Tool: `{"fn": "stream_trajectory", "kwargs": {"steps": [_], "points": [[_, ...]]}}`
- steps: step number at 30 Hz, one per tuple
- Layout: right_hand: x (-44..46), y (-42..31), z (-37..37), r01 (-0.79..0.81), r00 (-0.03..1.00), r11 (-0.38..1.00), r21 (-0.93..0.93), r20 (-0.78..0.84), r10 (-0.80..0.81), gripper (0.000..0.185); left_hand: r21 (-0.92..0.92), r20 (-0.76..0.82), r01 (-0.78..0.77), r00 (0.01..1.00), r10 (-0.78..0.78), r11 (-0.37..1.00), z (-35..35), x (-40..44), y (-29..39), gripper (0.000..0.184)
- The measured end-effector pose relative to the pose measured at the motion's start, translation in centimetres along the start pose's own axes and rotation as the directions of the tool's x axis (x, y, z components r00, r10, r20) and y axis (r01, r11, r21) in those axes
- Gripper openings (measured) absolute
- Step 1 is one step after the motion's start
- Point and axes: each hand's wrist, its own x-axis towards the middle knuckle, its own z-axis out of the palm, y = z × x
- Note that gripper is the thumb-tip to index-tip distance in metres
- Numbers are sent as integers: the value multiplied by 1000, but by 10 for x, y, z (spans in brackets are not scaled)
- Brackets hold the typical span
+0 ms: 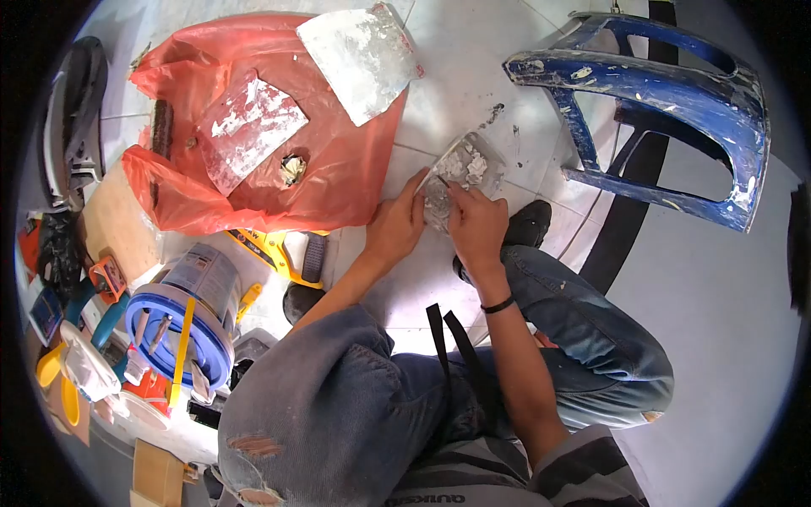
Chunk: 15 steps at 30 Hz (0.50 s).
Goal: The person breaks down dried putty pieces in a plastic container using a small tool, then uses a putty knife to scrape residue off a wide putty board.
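Low over the tiled floor (452, 51), both hands are at a clear plastic tub (436, 221) holding pale, crumbly chunks (475, 169). It sits between the person's shoes, just beyond the bent knees. The left hand (399, 221) grasps the tub's left side, its fingers against the wall. The right hand (478, 224) is curled, fingertips down at the near end of the tub; whether they pinch something small is hidden, so I cannot tell. A dark band (497, 306) circles the right wrist.

Just to the left of the tub, a red plastic bag (342, 190) is spread over the floor. On it lie a clear sheet (253, 131) smeared with white and a small crumpled lump (292, 170), while a white-coated board (359, 63) overlaps its upper right edge. Below the bag, near the left forearm, is a yellow tool (270, 256), partly covered. Farther left stands a bucket (203, 272) with a blue lid (221, 359), several tools lying across its top. Well apart on the right, a scuffed blue frame (701, 93) with large openings rests beside a long black strip (621, 232).
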Motion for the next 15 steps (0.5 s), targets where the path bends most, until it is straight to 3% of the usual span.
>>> {"fn": "stream_trajectory", "kwargs": {"steps": [1,7,10,15], "points": [[-1,-7,0,96,993,967,-238,93,-76,20,2,-4,-2,1000,2,1000,0,0,-1,45],[-13,7,29,12,993,977,-214,-110,-36,19,47,9,-6,1000,6,999,-2,-4,5,48],[-13,4,30,-15,989,986,-163,-145,-9,21,112,-7,-50,999,52,992,-1,-1,3,49],[-10,6,29,24,986,973,-230,-152,-60,22,50,5,-2,1000,2,999,0,1,2,49]]}}
